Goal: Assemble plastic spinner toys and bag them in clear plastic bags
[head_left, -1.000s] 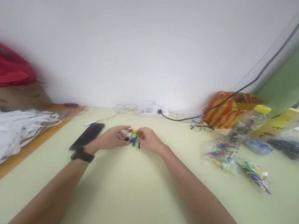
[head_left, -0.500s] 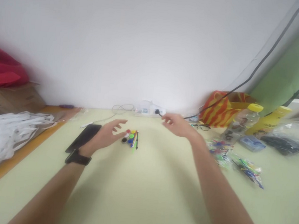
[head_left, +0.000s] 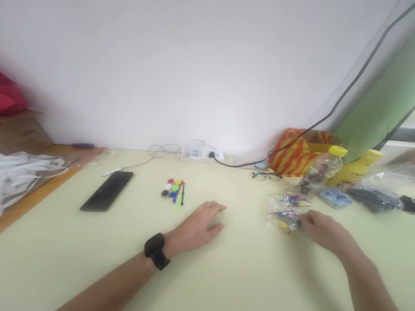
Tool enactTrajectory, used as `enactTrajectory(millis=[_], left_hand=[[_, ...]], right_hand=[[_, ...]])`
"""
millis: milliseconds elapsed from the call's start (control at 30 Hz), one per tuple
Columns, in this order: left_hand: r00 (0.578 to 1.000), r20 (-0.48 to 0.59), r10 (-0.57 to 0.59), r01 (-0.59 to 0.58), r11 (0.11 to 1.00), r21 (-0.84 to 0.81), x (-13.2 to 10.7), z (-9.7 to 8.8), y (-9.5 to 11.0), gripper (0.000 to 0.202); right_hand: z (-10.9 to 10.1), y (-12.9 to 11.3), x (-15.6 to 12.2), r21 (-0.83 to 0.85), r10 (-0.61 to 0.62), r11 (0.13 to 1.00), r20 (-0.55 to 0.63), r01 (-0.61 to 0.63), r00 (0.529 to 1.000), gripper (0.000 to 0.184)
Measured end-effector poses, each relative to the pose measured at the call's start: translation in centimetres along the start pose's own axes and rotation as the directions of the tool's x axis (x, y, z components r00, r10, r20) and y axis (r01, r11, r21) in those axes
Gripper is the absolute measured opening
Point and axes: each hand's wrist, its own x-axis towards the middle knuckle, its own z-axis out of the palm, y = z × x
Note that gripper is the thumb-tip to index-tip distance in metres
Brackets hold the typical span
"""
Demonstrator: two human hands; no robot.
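Tabletop bears a clear packet (multicoloured inside).

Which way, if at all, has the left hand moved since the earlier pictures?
Yes: judged against the black phone lying on the table, the left hand has moved right and closer to the person.
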Motion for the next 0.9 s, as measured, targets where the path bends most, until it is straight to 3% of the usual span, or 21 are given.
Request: enactTrajectory(millis=[133, 233, 333, 467, 633, 700, 833, 900], left_hand=[[0.996, -0.047, -0.082, 0.076, 0.990, -0.123, 1.9, 0.9, -1.2, 0.040], [0.977, -0.146, -0.155, 0.117, 0.964, -0.240, 4.0, 0.9, -2.1, 0.043], [0.937, -0.288, -0.196, 0.095, 0.939, -0.331, 5.3, 0.9, -2.8, 0.043], [0.909, -0.348, -0.229, 0.095, 0.927, -0.362, 5.1, 0.6, -2.9, 0.043], [0.908, -0.347, -0.233, 0.088, 0.919, -0.385, 4.8, 0.4, -2.6, 0.046], [0.913, -0.343, -0.220, 0.082, 0.923, -0.376, 4.9, 0.5, -2.8, 0.045], [0.914, -0.327, -0.241, 0.117, 0.927, -0.357, 5.2, 1.1, -3.3, 0.044], [0.907, -0.330, -0.262, 0.154, 0.935, -0.318, 5.2, 1.3, -3.4, 0.046]], right_hand=[[-0.4, -4.5, -1.5, 0.107, -0.176, 0.979, 0.032, 0.172, 0.984, 0.027], [-1.5, -9.2, -2.1, 0.205, -0.358, 0.912, -0.023, 0.355, 0.933, 0.025], [-3.6, -13.6, -2.4, 0.213, -0.461, 0.855, -0.110, 0.473, 0.881, 0.027], [-7.1, -17.5, -2.5, 0.151, -0.581, 0.779, -0.188, 0.608, 0.792, 0.031], [-10.9, -18.8, -1.8, 0.234, -0.685, 0.655, -0.219, 0.719, 0.695, 0.017], [-12.1, -18.3, -1.0, 0.239, -0.657, 0.653, -0.291, 0.718, 0.695, 0.009], [-13.3, -16.3, 2.4, 0.317, -0.527, 0.662, -0.446, 0.679, 0.723, 0.022], [-13.0, -15.3, 4.9, 0.354, -0.400, 0.692, -0.537, 0.629, 0.743, 0.026]])
